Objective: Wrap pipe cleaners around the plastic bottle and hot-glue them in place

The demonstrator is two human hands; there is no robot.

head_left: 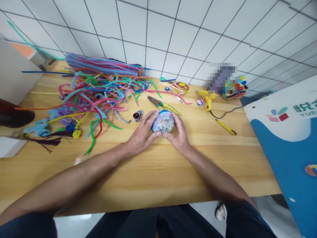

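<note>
A rounded craft piece (163, 122) sits low over the wooden table between my two hands. Its rim is fuzzy blue and purple, and the face turned up is pale grey and speckled. My left hand (146, 132) curls round its left side, thumb at the front. From the right, my right hand (180, 134) clasps it, with the thumb tip near the other thumb. Just behind lie pliers (163, 105) with green and yellow handles. Left of the piece is a small fuzzy blue item with a round black centre (136, 115).
Tangled pipe cleaners (99, 96) cover the left, before a straight bundle (104, 66) along the tiled wall. On the right are a yellow glue gun (208, 99) with its cord, a yellow utility knife (226, 127) and a blue-white panel (284, 132). A dark cylinder (15, 114) stands far left.
</note>
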